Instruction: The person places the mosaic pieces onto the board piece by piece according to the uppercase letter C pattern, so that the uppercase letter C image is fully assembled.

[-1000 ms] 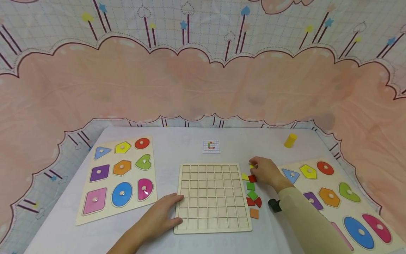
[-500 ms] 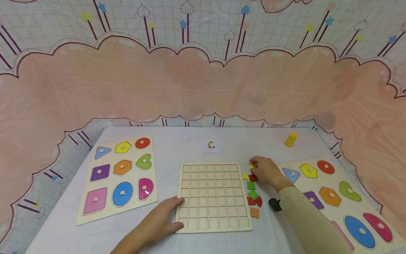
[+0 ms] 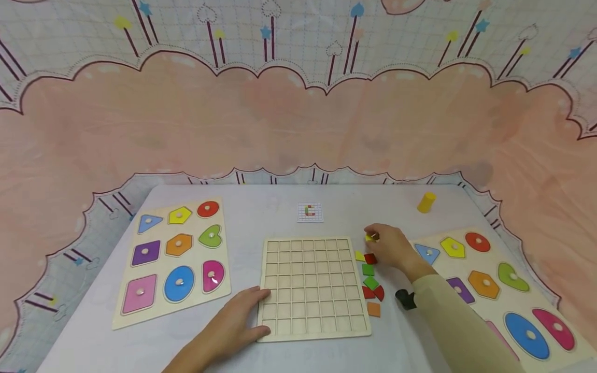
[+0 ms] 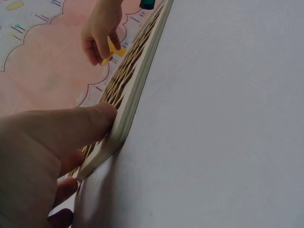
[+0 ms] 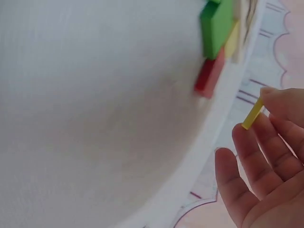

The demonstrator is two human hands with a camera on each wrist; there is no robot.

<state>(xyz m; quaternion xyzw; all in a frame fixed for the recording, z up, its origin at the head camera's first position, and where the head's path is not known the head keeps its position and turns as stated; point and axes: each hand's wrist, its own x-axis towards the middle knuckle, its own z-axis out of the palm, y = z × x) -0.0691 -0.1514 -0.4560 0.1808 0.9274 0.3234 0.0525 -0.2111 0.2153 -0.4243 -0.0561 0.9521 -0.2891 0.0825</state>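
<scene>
A wooden grid board (image 3: 311, 340) lies mid-table, its squares bare. My left hand (image 3: 235, 316) rests at its left edge, fingers and thumb spread; in the left wrist view the thumb (image 4: 90, 124) presses on the rim. Beyond the board's right side, my right hand (image 3: 395, 249) pinches a small yellow tile (image 5: 252, 114) between thumb and fingertips, seen edge-on in the right wrist view. Beside the board lie another yellow tile (image 3: 359, 256), a red tile (image 3: 370, 259), green tiles (image 3: 368, 270), more red pieces (image 3: 379, 293) and an orange square (image 3: 374, 309).
A small printed pattern card (image 3: 310, 212) lies behind the board. Knobbed shape puzzles flank it, one on the left (image 3: 158, 280) and one on the right (image 3: 471, 254), partly under the right forearm. A yellow cylinder (image 3: 426, 202) stands at the back right, and a dark object (image 3: 405, 299) sits by the sleeve.
My right hand has risen slightly with the yellow tile and tilted a little. The left hand stays at the board's edge. The head view has shifted slightly.
</scene>
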